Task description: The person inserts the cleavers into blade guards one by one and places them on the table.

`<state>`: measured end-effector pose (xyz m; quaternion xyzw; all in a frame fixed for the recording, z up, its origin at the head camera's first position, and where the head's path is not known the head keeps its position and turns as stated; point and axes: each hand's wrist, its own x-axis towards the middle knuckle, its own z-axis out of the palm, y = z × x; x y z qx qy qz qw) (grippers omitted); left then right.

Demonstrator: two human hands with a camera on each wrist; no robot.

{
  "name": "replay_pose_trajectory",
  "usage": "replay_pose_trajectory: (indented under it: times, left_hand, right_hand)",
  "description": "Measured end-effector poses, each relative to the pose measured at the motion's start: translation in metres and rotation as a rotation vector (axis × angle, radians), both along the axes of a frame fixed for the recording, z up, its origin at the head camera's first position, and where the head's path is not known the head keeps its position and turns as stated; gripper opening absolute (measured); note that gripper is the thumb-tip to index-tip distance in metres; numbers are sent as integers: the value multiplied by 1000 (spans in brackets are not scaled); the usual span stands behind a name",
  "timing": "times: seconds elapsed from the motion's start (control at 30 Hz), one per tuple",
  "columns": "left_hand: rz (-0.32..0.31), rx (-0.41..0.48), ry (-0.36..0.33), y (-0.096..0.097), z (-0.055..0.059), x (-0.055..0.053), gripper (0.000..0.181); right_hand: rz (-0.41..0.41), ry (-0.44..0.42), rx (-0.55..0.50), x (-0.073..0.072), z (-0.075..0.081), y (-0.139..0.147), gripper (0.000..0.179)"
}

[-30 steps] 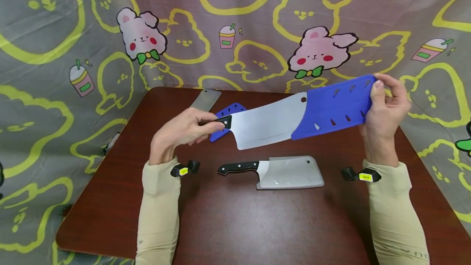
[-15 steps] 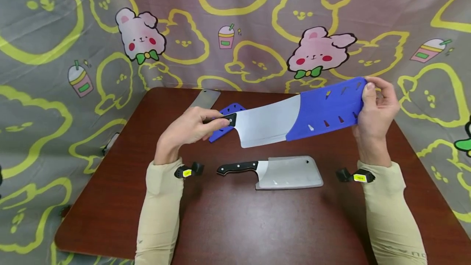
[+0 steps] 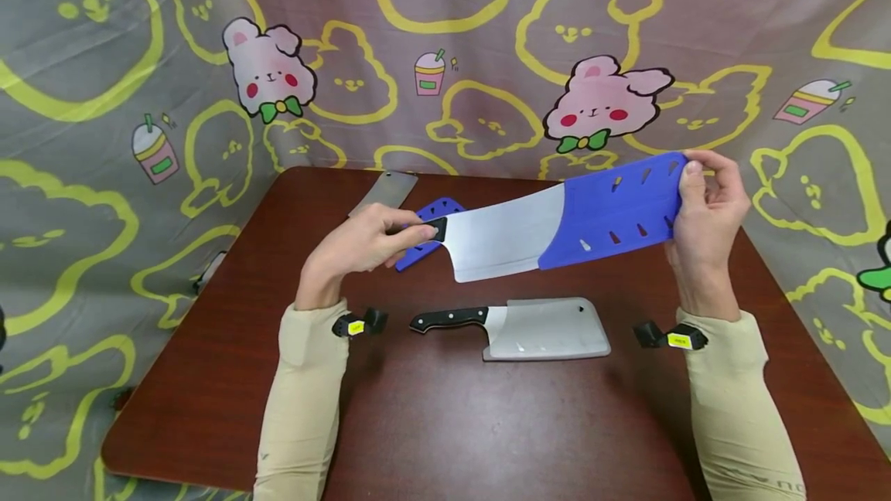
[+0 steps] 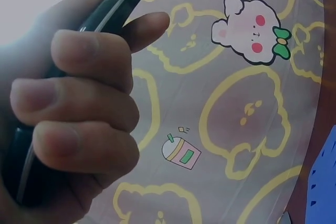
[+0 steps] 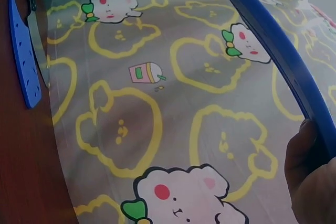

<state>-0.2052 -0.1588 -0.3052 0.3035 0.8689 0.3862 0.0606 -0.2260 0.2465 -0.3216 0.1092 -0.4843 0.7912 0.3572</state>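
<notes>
Above the table, my left hand (image 3: 362,244) grips the black handle of a cleaver (image 3: 503,232). In the left wrist view, its fingers (image 4: 86,98) curl around the dark handle (image 4: 116,6). The outer part of the blade sits inside a blue slotted blade sheath (image 3: 623,211), while the wide part near the handle is bare. At the sheath's far right end, my right hand (image 3: 711,215) pinches the corner between thumb and fingers. The right wrist view catches this sheath (image 5: 283,51) edge-on, tilted.
Below the hands lies another cleaver (image 3: 452,317), its blade in a clear sheath (image 3: 553,328). A second blue sheath (image 3: 445,207) rests behind my left hand, partly hidden. Further back is another cleaver blade (image 3: 386,190). A patterned curtain (image 3: 487,37) hangs behind the table (image 3: 209,377).
My hands have come closer together, the right moving left and the left slightly right. Less bare blade shows outside the blue sheath, mostly since a second ago.
</notes>
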Motion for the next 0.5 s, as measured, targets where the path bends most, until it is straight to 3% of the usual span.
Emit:
replay_pose_trajectory:
  times: [0.2, 0.33, 0.5]
  left_hand:
    - [-22, -27, 16, 13, -2, 1, 41]
    - [-21, -58, 58, 26, -4, 0, 35]
    - [-17, -64, 83, 38, -6, 0, 31]
  right_hand:
    - [56, 0, 148, 5, -8, -19, 23]
    - [106, -31, 165, 9, -12, -33, 23]
    - [93, -91, 219, 11, -16, -45, 24]
